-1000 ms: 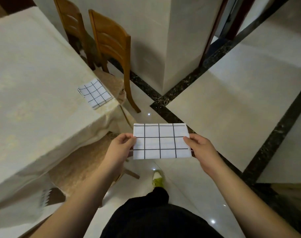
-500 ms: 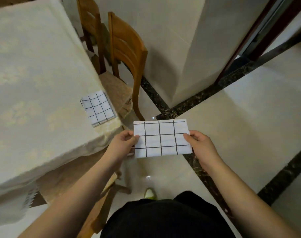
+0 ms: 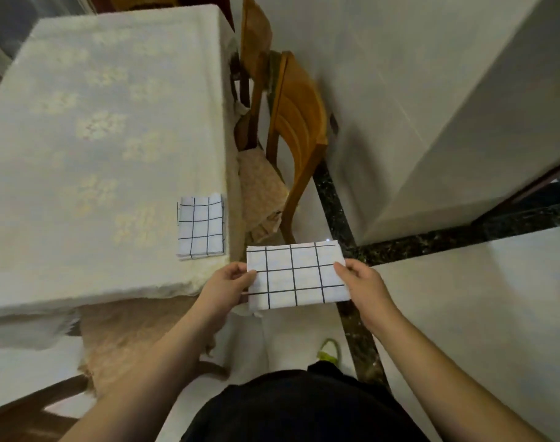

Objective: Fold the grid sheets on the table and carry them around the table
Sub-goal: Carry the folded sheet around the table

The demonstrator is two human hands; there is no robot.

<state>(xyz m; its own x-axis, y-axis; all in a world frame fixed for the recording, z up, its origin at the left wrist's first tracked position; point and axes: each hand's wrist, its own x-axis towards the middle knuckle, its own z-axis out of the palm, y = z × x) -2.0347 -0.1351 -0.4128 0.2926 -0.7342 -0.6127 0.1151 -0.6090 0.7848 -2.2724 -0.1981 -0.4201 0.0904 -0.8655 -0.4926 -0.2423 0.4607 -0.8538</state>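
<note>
A: Where's the folded grid sheet [image 3: 296, 274]?

B: In the air off the table [image 3: 97, 138] corner, left hand [image 3: 226, 287] and right hand [image 3: 365, 287] each pinching a short edge. Another folded sheet [image 3: 200, 226] lies near the table's edge.

A: Advice?

B: Keep it taut and level (clear of the wooden chair [image 3: 296, 129]) while walking.

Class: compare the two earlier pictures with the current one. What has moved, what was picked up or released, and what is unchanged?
The person has walked on round the table corner, so the table and the chair now appear turned and nearer. Nothing was picked up or released. Unchanged: the left hand and right hand still hold the folded grid sheet by its ends, and the second folded sheet still lies near the table corner.
</note>
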